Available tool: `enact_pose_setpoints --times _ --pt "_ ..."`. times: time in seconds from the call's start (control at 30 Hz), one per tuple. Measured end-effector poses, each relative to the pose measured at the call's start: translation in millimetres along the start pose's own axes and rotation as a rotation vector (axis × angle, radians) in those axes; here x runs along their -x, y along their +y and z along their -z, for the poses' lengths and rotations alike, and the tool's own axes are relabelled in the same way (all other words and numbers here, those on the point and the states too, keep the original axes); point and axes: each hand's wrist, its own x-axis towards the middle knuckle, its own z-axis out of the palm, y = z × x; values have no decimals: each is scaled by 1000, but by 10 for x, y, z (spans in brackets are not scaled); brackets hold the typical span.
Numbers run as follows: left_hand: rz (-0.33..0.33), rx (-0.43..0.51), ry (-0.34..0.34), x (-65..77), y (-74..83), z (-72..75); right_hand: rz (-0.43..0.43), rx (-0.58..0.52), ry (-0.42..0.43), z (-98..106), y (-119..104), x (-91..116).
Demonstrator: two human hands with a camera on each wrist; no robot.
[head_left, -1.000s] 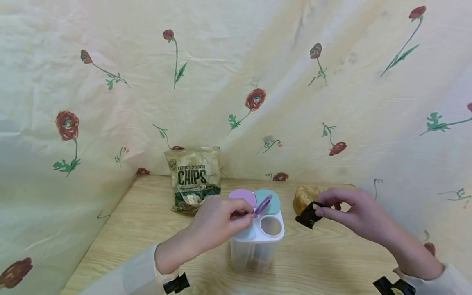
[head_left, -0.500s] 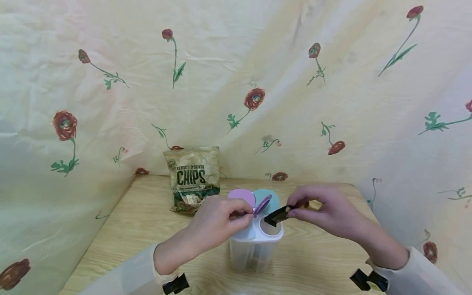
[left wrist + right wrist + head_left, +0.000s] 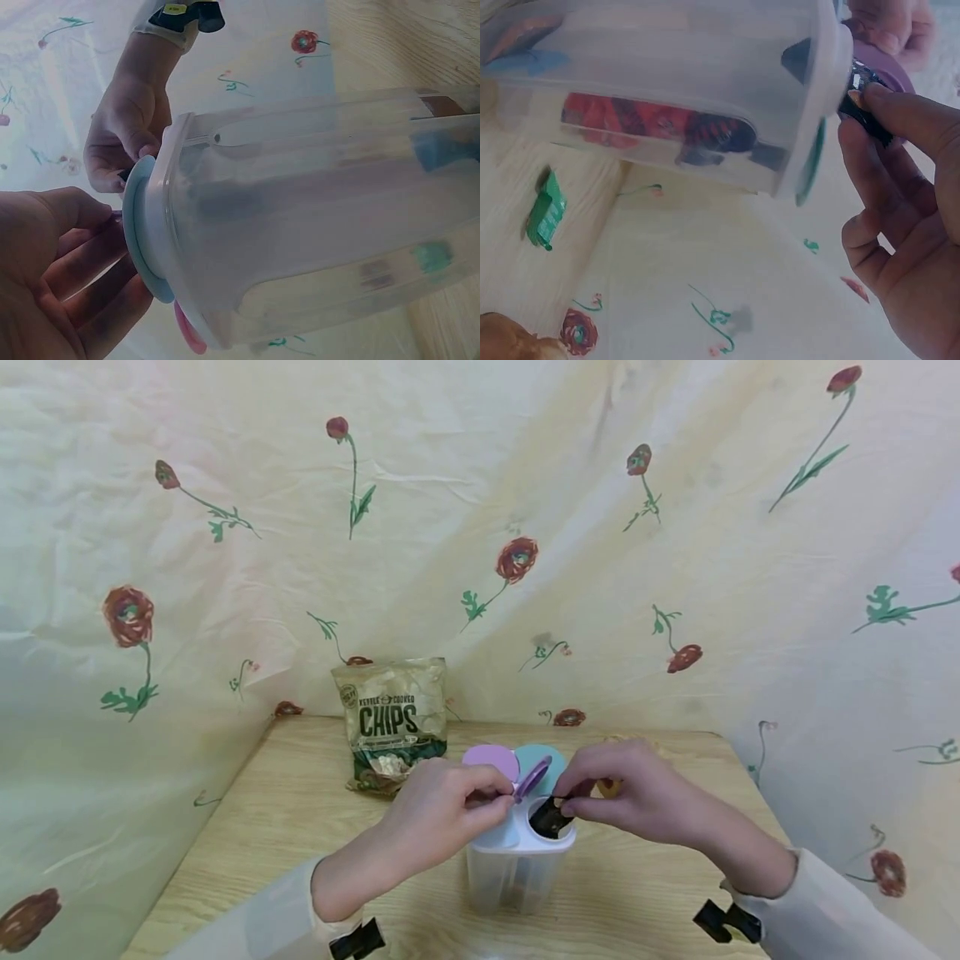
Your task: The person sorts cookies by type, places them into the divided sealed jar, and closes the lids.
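Note:
In the head view a clear plastic container (image 3: 517, 881) with a white top stands on the table. Pinched between my left thumb and fingers is a small round purple lid (image 3: 534, 779), tilted up beside an uncovered round opening; my left hand (image 3: 442, 810) lies over the near left part of the top. My right hand (image 3: 633, 789) pinches a small black wrapped packet (image 3: 550, 818), whose lower end is inside that opening. In the right wrist view the packet (image 3: 864, 97) looks shiny and dark, and red wrapped pieces (image 3: 630, 120) show through the container wall.
A bag of chips (image 3: 390, 727) stands at the back left of the wooden table (image 3: 262, 827). A golden-brown item (image 3: 609, 787) is mostly hidden behind my right hand. A small green packet (image 3: 547, 210) lies on the table in the right wrist view. Flower-patterned cloth (image 3: 420, 568) surrounds the table.
My right hand has moved left with the black packet, from beside the container to the opening, and the packet's end has gone down into it. My left hand has stayed on the purple lid.

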Motion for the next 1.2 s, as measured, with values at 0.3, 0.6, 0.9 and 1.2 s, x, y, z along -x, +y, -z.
enact_pose_setpoints --times 0.3,0.6,0.9,1.2 --pt "-4 4 -1 -2 22 6 -2 71 -50 -173 -7 -64" --pt "5 9 -9 -13 37 13 44 89 -56 -176 -3 -79" --pt "14 1 -10 -17 40 12 -20 143 -119 -130 -41 -84" --pt "28 -5 -17 -10 44 17 -133 17 37 149 -8 -84"
